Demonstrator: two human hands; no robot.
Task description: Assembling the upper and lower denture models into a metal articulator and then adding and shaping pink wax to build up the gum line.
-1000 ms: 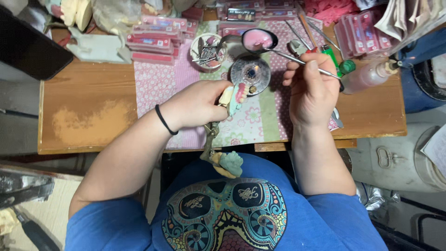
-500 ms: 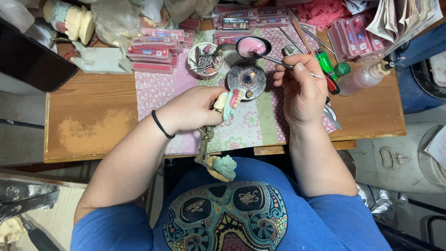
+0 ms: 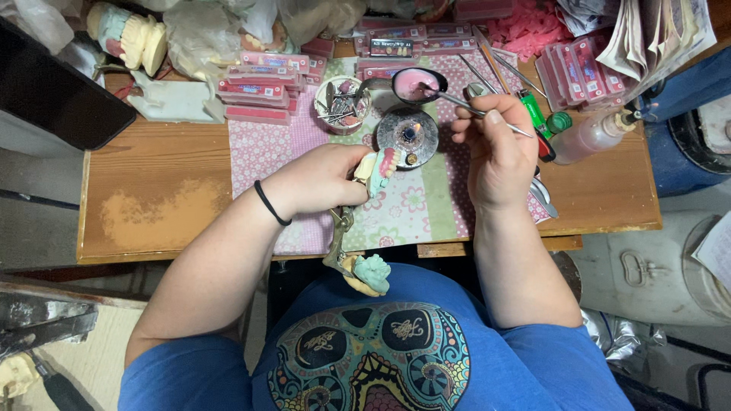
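My left hand (image 3: pixel 320 181) grips a dental model with pink gums and teeth (image 3: pixel 378 169), mounted on a hinged metal articulator (image 3: pixel 340 242) that hangs down toward my lap with a second plaster cast (image 3: pixel 368 275) at its lower end. My right hand (image 3: pixel 495 152) pinches a thin metal instrument (image 3: pixel 457 103); its tip reaches into a ladle-like spoon of pink wax (image 3: pixel 417 83). Between my hands stands a small round burner with a lit flame (image 3: pixel 408 135).
A floral mat (image 3: pixel 396 213) covers the wooden table (image 3: pixel 160 205). Pink tooth-card boxes (image 3: pixel 259 90), a cup of tools (image 3: pixel 339 103), a green lighter (image 3: pixel 534 113), a squeeze bottle (image 3: pixel 590 137), plaster casts (image 3: pixel 129 34) and a dark screen (image 3: pixel 53 95) crowd the back.
My right hand has carried the instrument's tip from beside the burner up into the pink wax spoon. My left hand keeps holding the dental model.
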